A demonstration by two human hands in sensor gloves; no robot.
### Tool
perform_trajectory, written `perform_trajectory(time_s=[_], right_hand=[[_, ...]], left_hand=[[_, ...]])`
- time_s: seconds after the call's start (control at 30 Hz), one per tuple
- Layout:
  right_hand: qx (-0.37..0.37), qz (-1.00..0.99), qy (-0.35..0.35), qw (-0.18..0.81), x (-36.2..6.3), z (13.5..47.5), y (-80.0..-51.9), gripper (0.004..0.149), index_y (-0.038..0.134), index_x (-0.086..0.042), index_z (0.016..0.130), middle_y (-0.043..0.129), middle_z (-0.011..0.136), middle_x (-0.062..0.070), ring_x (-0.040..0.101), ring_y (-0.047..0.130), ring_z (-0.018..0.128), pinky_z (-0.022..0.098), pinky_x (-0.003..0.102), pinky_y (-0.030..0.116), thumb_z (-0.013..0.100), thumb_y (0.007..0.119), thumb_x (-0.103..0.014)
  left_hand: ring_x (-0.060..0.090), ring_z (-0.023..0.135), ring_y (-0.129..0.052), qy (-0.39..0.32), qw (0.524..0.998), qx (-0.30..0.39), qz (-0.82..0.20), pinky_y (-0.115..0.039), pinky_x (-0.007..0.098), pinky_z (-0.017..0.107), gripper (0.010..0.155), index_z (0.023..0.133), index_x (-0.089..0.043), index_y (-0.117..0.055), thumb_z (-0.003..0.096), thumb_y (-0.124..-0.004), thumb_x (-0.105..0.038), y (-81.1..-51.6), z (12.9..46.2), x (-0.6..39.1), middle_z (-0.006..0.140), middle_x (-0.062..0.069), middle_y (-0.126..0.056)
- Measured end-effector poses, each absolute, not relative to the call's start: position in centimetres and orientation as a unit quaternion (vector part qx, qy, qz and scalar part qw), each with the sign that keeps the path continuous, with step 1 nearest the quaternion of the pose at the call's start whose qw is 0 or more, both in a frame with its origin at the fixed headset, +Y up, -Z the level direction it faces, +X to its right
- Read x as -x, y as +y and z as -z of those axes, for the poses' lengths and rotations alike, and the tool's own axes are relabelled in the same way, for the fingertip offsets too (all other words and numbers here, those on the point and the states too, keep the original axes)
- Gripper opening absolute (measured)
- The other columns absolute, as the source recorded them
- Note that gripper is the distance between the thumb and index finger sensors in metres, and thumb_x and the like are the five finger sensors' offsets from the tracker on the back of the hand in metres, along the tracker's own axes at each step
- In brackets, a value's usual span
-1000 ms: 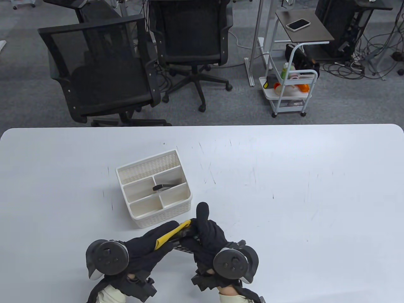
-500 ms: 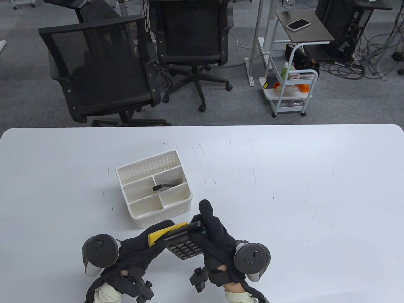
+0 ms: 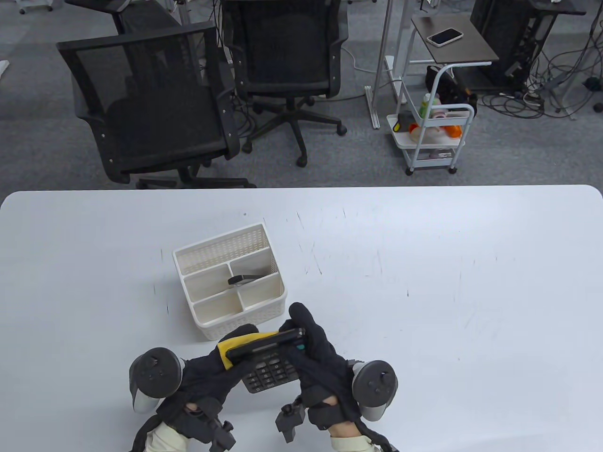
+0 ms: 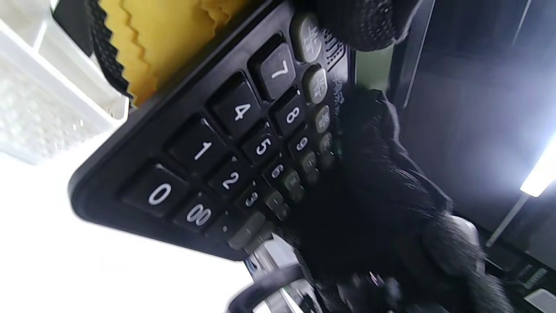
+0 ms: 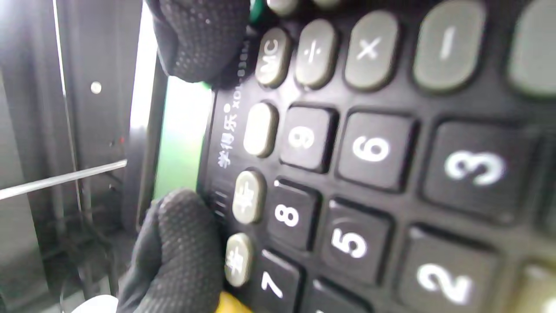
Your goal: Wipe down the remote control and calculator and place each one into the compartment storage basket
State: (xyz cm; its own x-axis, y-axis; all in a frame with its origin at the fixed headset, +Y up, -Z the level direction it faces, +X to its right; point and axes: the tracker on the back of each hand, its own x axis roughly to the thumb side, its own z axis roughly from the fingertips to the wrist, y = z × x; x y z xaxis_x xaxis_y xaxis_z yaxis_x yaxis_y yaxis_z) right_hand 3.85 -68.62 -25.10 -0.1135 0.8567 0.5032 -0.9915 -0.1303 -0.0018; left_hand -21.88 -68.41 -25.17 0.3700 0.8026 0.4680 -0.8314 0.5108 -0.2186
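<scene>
Just in front of the basket I hold a black calculator [image 3: 269, 370] tilted off the table, keypad facing up. My right hand [image 3: 308, 346] grips its right side, fingers curled over the display end. My left hand [image 3: 221, 365] pinches a yellow cloth [image 3: 238, 340] and presses it against the calculator's far left edge. In the left wrist view the cloth [image 4: 169, 39] lies over the calculator [image 4: 226, 148] above the number keys. The right wrist view shows the calculator's keys [image 5: 369, 174] close up, with fingertips [image 5: 182, 248] at the display. The dark remote [image 3: 242, 279] stands in a middle compartment of the white basket [image 3: 221, 246].
The basket sits left of the table's middle, a few centimetres beyond my hands; its wall [image 4: 39, 113] shows beside the calculator. Two black office chairs [image 3: 155, 103] and a small white cart [image 3: 435, 136] stand on the floor beyond the table's far edge.
The calculator has tipped so that its keypad now shows. My left hand has slid the yellow cloth left along its far edge. My right hand has shifted slightly, its tracker turned outward.
</scene>
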Motion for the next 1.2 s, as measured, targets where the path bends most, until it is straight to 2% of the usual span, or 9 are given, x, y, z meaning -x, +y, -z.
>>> perform_trajectory(time_s=[0.2,0.37,0.5,0.57,0.63,0.87,1.03,1.2], right_hand=[[-0.219,-0.803,-0.244,0.498,-4.2,24.4,-65.6,0.062,0.066,-0.009,0.105,0.07,0.101,0.017,0.044,0.078,0.085,0.059,0.073,0.058,0.049,0.087,-0.025],[-0.234,-0.857,-0.266,0.373,-3.3,24.1,-62.7,0.053,0.077,-0.011,0.099,0.082,0.092,0.013,0.038,0.089,0.074,0.059,0.064,0.067,0.049,0.088,-0.024],[-0.253,-0.896,-0.267,0.248,-2.0,24.5,-61.3,0.049,0.084,-0.015,0.093,0.089,0.086,0.01,0.033,0.095,0.064,0.055,0.057,0.073,0.046,0.089,-0.028],[-0.257,-0.896,-0.283,0.225,-1.7,25.0,-60.7,0.046,0.088,-0.017,0.088,0.092,0.082,0.008,0.029,0.098,0.057,0.053,0.053,0.076,0.044,0.088,-0.03],[-0.254,-0.891,-0.277,0.254,-1.5,25.5,-60.3,0.046,0.089,-0.016,0.086,0.092,0.081,0.008,0.023,0.099,0.051,0.051,0.051,0.079,0.042,0.087,-0.028],[-0.253,-0.884,-0.297,0.258,-1.1,27.3,-57.8,0.046,0.089,-0.018,0.084,0.092,0.081,0.007,0.023,0.1,0.049,0.05,0.05,0.079,0.039,0.086,-0.026],[-0.239,-0.87,-0.332,0.276,-1.0,28.3,-55.0,0.046,0.089,-0.017,0.084,0.092,0.08,0.007,0.023,0.101,0.048,0.049,0.05,0.08,0.039,0.086,-0.026],[-0.208,-0.857,-0.39,0.266,-0.4,29.7,-53.0,0.045,0.089,-0.017,0.084,0.091,0.081,0.008,0.023,0.102,0.049,0.049,0.049,0.081,0.04,0.087,-0.027]], left_hand=[[0.031,0.072,-0.104,-0.254,0.868,-0.089,-0.418,-0.089,0.049,0.05,0.063,0.106,-0.018,-0.057,0.0488,-0.073,-0.038,-66.4,24.3,22.5,0.091,0.009,-0.089],[0.031,0.07,-0.105,-0.232,0.894,-0.137,-0.357,-0.09,0.048,0.048,0.063,0.105,-0.017,-0.058,0.048,-0.073,-0.038,-65.2,23.5,23.3,0.09,0.009,-0.09],[0.031,0.069,-0.105,-0.225,0.9,-0.137,-0.346,-0.09,0.048,0.047,0.063,0.105,-0.016,-0.059,0.048,-0.074,-0.038,-65.4,23.7,24.1,0.089,0.01,-0.091],[0.03,0.068,-0.106,-0.226,0.895,-0.136,-0.361,-0.091,0.046,0.047,0.064,0.106,-0.016,-0.058,0.0487,-0.073,-0.04,-65.6,23.9,24.5,0.09,0.009,-0.091],[0.032,0.07,-0.104,-0.23,0.881,-0.124,-0.395,-0.089,0.048,0.048,0.065,0.107,-0.015,-0.055,0.0498,-0.072,-0.04,-65.6,24.1,24.6,0.092,0.011,-0.089],[0.036,0.078,-0.099,-0.225,0.856,-0.145,-0.443,-0.087,0.05,0.053,0.062,0.11,-0.016,-0.051,0.0541,-0.065,-0.039,-65.3,24.0,26.1,0.1,0.014,-0.083],[0.038,0.083,-0.095,-0.176,0.838,-0.172,-0.487,-0.086,0.051,0.054,0.054,0.107,-0.022,-0.062,0.0552,-0.062,-0.038,-65.7,24.3,28.2,0.099,0.012,-0.086],[0.036,0.076,-0.1,-0.107,0.832,-0.217,-0.5,-0.087,0.05,0.052,0.05,0.103,-0.024,-0.068,0.0551,-0.062,-0.038,-66.1,24.3,30.6,0.096,0.012,-0.088]])
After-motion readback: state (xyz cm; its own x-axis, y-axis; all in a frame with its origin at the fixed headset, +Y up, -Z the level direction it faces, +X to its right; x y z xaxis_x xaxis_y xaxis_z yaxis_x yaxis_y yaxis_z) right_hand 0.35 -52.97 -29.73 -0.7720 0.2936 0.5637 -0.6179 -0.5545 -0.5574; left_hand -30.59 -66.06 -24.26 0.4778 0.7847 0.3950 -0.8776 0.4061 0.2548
